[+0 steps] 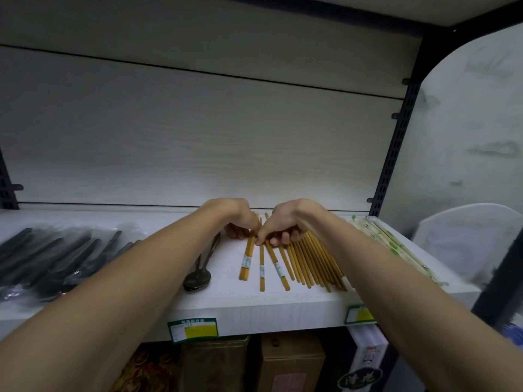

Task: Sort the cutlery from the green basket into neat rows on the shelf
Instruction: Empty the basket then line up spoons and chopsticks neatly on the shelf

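Both forearms reached over our shelf (254, 309); left hand (240, 219) and right hand (283, 224) pinched wooden chopsticks (261, 264), apparently to straighten their row.

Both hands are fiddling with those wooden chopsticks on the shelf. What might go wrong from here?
1. The wooden chopsticks lie fanned, not parallel; the right hand and left hand nudging one could skew its neighbours.
2. Several tips lie near the front edge of the shelf, so a pull could slide one off.
3. The dark spoon lies close beside them and might get knocked.
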Demonstrator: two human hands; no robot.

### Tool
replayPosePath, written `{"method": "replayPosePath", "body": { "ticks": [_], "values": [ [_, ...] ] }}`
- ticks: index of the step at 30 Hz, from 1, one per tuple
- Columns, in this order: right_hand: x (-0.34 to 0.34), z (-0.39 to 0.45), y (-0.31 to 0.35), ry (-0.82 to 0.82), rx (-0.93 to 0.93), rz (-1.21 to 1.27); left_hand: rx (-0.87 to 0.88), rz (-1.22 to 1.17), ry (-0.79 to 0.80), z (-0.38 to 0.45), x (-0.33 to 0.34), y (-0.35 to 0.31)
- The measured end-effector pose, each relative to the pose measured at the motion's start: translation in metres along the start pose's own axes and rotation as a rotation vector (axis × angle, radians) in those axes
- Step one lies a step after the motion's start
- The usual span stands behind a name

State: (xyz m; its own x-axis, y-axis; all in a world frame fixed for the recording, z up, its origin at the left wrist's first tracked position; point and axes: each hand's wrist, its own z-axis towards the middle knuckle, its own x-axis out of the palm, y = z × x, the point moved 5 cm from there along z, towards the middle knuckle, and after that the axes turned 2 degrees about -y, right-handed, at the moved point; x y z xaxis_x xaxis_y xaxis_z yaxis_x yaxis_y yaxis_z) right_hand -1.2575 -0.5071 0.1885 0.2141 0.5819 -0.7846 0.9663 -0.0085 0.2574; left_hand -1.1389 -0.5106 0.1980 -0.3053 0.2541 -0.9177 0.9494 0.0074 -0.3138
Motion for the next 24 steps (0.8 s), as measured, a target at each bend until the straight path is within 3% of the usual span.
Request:
{"method": "replayPosePath", "body": {
  "ticks": [6, 10, 13, 16, 18, 21, 24],
  "values": [
    [0.004, -0.001, 0.001, 0.014, -0.106, 0.155, -0.014, 0.126, 0.021, 0.004, -0.001, -0.002],
    [0.001, -0.012, -0.013, 0.17, -0.222, 0.367, -0.01, -0.037, 0.132, -0.001, 0.001, 0.004],
    [-0.012, -0.024, -0.024, 0.152, -0.319, 0.503, 0.051, -0.206, 0.008, -0.008, -0.013, 0.001],
    [-0.037, -0.038, -0.032, -0.004, -0.419, 0.646, 0.144, -0.365, -0.196, -0.012, -0.039, -0.008],
    [-0.055, -0.05, -0.034, -0.23, -0.48, 0.669, 0.225, -0.513, -0.316, -0.02, -0.055, -0.012],
    [-0.067, -0.078, -0.035, -0.646, -0.6, 0.63, 0.369, -0.636, -0.338, -0.033, -0.06, -0.019],
    [-0.059, -0.094, -0.034, -0.857, -0.698, 0.566, 0.457, -0.674, -0.357, -0.039, -0.053, -0.023]
  ]
}}
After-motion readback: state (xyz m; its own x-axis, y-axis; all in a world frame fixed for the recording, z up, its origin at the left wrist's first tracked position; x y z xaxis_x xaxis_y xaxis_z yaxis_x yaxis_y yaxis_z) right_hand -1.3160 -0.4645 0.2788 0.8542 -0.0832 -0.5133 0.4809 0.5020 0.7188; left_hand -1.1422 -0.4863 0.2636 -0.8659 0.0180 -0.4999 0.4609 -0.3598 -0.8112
